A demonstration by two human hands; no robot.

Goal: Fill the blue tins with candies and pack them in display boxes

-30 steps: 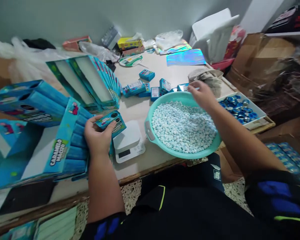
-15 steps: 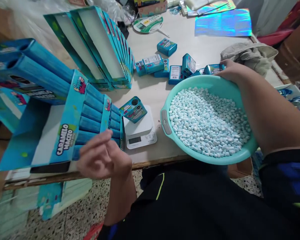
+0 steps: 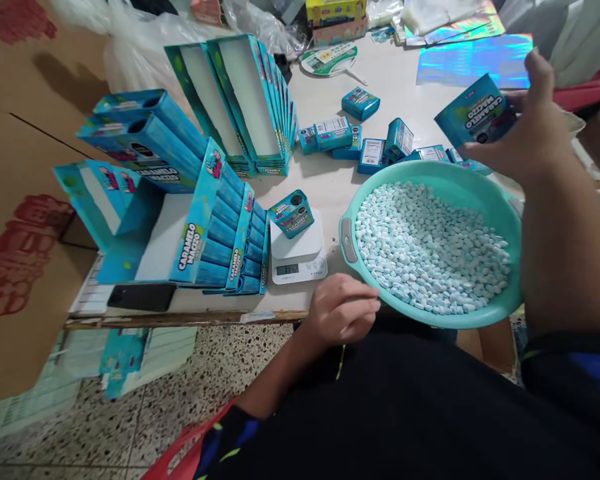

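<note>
My right hand (image 3: 540,133) grips a blue candy box (image 3: 475,113) printed "Caramelo Macizo", raised and tilted above the far right rim of the turquoise basin. Small pale blue and white candies (image 3: 430,247) fill much of the basin (image 3: 375,297). My left hand (image 3: 343,310) is curled closed by the basin's near left rim; whatever it may hold is hidden. A similar candy box (image 3: 293,213) stands tilted on the white kitchen scale (image 3: 299,267), whose display is lit. More small blue boxes (image 3: 333,132) lie behind the basin.
On the left stand display cartons (image 3: 195,247) packed with blue boxes, with upright carton trays (image 3: 245,100) behind them. A black phone (image 3: 141,297) lies near the table's front edge. A hand fan (image 3: 330,60) and shiny holographic sheets (image 3: 475,60) lie at the back.
My right hand has lifted a blue box from the group behind the basin. My left hand has moved right, from beside the cartons to the basin's near rim. The camera view has shifted.
</note>
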